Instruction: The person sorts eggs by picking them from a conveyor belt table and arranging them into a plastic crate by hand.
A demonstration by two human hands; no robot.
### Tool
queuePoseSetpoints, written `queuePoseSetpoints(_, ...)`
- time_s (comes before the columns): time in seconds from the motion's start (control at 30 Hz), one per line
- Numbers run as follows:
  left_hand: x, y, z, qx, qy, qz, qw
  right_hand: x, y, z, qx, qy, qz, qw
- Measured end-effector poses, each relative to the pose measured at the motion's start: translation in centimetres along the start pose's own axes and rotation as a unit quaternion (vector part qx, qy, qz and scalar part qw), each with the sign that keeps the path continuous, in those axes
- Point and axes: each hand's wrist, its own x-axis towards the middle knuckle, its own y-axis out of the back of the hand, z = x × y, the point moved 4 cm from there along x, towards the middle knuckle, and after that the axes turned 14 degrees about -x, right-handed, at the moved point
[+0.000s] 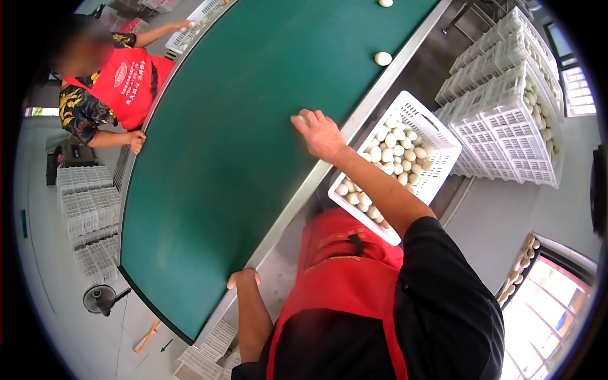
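Observation:
My right hand point(322, 138) is over the green conveyor belt point(240, 126), its fingers closed around a pale egg point(303, 119) that shows only in part. Beside my right forearm, a white plastic crate point(443, 151) filled with many eggs point(398, 150) stands against the belt's near side. My left hand point(244, 278) grips the metal edge point(292, 206) of the conveyor, its fingers partly hidden. Farther up the belt lie a single egg point(382, 58) and another egg point(386, 2) at the top.
Across the belt, a co-worker in a red apron point(130, 88) has one hand on the edge and the other at a crate of eggs point(201, 25). Stacked egg crates point(506, 120) stand at right. More white crates point(88, 202) are at left, near a fan point(100, 299).

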Motion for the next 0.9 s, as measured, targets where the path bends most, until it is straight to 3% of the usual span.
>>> queuePoseSetpoints(0.2,0.8,-0.7,-0.3,0.001,-0.007,0.002,1.0,1.2,-1.6,1.3,0.069,-0.094,-0.043,0.992)
queuePoseSetpoints(0.27,0.5,-0.4,-0.4,-0.003,0.0,0.002,1.0,1.4,-0.9,4.1,0.082,-0.114,-0.065,0.988)
queuePoseSetpoints(0.33,1.6,-1.4,-0.7,-0.032,0.016,0.031,0.999,1.4,0.2,8.4,0.052,-0.149,0.005,0.987)
queuePoseSetpoints(0.37,2.2,-1.5,-0.9,-0.045,0.024,0.049,0.998,1.1,0.3,11.0,0.057,-0.217,0.003,0.975)
queuePoseSetpoints(0.4,2.2,-0.9,-0.7,0.011,0.066,0.007,0.998,1.2,1.5,13.4,0.059,-0.27,0.022,0.961)
queuePoseSetpoints(0.5,-1.1,0.7,-0.4,-0.038,0.022,-0.049,0.998,1.4,2.6,19.3,-0.013,-0.365,-0.002,0.931)
queuePoseSetpoints(0.57,0.1,-0.1,-0.6,-0.044,0.003,0.006,0.999,1.7,1.3,22.0,0.045,-0.375,-0.082,0.922)
queuePoseSetpoints(0.63,1.4,-0.9,-0.5,0.003,-0.01,0.014,1.0,2.5,-0.5,22.9,0.062,-0.321,-0.161,0.931)
queuePoseSetpoints(0.67,5.6,-3.4,-1.1,-0.022,-0.04,0.031,0.998,3.0,-0.1,22.0,0.013,-0.307,-0.21,0.928)
queuePoseSetpoints(0.7,3.8,-2.3,-0.7,-0.015,-0.043,0.028,0.999,3.4,-0.1,21.4,-0.03,-0.306,-0.253,0.917)
queuePoseSetpoints(0.77,0.6,-0.3,-0.3,0.003,-0.049,0.022,0.999,3.6,-1.1,21.1,-0.054,-0.267,-0.249,0.93)
queuePoseSetpoints(0.83,5.3,-3.1,-0.6,0.017,-0.067,0.011,0.998,3.7,-0.4,20.5,-0.039,-0.211,-0.249,0.944)
queuePoseSetpoints(0.9,4.9,-2.9,-0.1,0.062,-0.074,-0.008,0.995,3.8,0.8,20.2,-0.01,-0.137,-0.232,0.963)
